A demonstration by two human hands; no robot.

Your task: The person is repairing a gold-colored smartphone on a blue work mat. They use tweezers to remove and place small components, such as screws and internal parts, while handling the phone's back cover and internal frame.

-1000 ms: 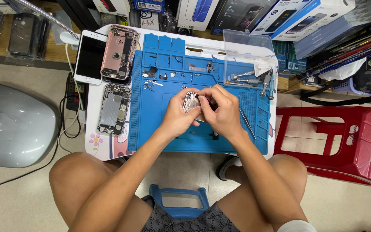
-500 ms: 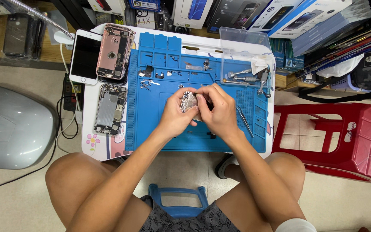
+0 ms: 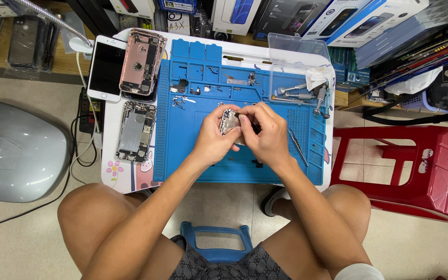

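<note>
Low white table (image 3: 111,179), blue repair mat (image 3: 203,155) on top. Left hand (image 3: 214,140) pinches small metal phone part (image 3: 229,121) at mat centre; right hand (image 3: 269,136) closed around a thin tool touching it. Tweezers (image 3: 297,147) at 3 o'clock, pink phone shell (image 3: 142,63) at 10, red stool (image 3: 421,166) far right.

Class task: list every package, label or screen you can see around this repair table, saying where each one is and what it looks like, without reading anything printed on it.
White-framed phone with a dark screen: table's top left corner, flat, rectangular.
Row of boxed phone-accessory packages: along the top edge behind the table, white, black and blue.
Clear plastic lidded box: top right of the blue work mat, transparent, rectangular.
Small white label: top centre, among the packages.
</note>
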